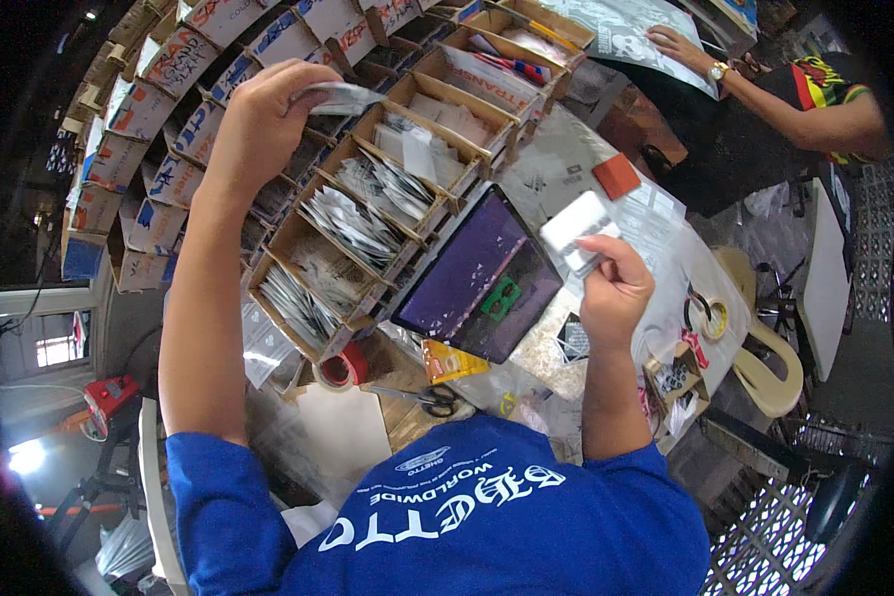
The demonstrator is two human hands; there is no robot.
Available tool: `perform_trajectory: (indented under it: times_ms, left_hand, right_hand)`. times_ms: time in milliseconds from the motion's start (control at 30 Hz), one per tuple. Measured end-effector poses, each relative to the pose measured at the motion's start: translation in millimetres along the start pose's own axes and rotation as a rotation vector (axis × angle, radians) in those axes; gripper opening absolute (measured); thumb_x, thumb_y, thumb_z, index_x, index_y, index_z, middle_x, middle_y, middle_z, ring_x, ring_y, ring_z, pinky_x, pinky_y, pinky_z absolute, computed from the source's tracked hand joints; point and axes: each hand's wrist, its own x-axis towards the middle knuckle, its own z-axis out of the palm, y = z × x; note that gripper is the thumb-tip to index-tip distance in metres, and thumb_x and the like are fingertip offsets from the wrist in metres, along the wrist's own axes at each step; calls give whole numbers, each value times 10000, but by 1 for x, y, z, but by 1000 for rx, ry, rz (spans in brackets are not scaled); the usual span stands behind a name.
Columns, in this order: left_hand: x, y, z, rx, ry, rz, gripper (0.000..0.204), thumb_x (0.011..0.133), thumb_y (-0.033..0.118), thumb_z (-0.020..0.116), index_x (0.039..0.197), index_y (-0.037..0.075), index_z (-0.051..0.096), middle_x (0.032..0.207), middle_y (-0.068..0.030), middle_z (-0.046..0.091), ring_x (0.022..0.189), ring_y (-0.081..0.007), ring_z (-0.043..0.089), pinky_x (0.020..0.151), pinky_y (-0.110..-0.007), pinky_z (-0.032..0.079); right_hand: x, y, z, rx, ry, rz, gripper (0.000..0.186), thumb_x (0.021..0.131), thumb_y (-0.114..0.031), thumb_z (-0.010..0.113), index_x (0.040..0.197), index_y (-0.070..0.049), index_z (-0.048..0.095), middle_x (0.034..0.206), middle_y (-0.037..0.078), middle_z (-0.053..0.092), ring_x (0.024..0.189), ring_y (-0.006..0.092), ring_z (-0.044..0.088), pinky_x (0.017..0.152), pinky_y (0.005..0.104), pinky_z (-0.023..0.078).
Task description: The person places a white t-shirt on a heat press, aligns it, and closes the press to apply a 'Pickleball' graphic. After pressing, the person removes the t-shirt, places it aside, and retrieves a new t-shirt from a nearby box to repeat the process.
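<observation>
Raised at the upper left, my left hand (278,114) pinches a small clear-and-white plastic packet (343,97) over the cardboard bins. My right hand (616,288) is closed on a small stack of white packets (578,226), thumb on top, above the table right of a dark screen (472,278). Several open cardboard bins (313,253) stand in rows below and beside my left hand. Flat packets (353,223) stand upright in some of them. What is printed on the held packets is too blurred to make out.
Near me lie a red tape roll (343,368), scissors (437,400) and a yellow pouch (454,361). A red square (617,176) and a yellow tape roll (715,319) are on the table's right side. Across it, another person's hand (677,50) rests on a printed sheet (621,35).
</observation>
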Motion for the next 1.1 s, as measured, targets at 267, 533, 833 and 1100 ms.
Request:
perform_trajectory:
  times_ms: [267, 533, 833, 1100]
  left_hand:
    - [-1, -14, 9, 54, -119, 47, 195, 849, -94, 645, 1013, -2, 698, 1005, -135, 708, 944, -284, 697, 858, -347, 536]
    - [15, 11, 45, 76, -164, 291, 293, 683, -107, 649, 925, 47, 709, 955, -95, 690, 932, -303, 663, 807, -401, 534]
    - [9, 8, 65, 31, -644, 39, 317, 709, -89, 593, 986, 26, 697, 948, -160, 701, 996, -374, 635, 878, -459, 510]
    - [9, 29, 79, -60, -252, 113, 402, 732, -123, 547, 1111, -21, 632, 1052, -182, 675, 1034, -390, 651, 926, -424, 514]
  right_hand:
    - [21, 36, -5, 216, 8, 128, 328, 861, 116, 535, 1127, 41, 711, 1071, 102, 700, 960, 120, 637, 854, 237, 482]
    - [24, 54, 10, 186, 5, 178, 251, 962, -50, 576, 1150, 36, 718, 1094, 91, 712, 1028, 141, 624, 937, 277, 452]
    - [29, 57, 14, 124, 4, 240, 224, 987, -54, 574, 1133, 27, 724, 1074, 67, 712, 1007, 119, 623, 923, 264, 457]
    - [42, 37, 36, 131, 50, 145, 223, 948, -23, 701, 1169, -8, 722, 1010, -1, 687, 878, 34, 590, 768, 178, 461]
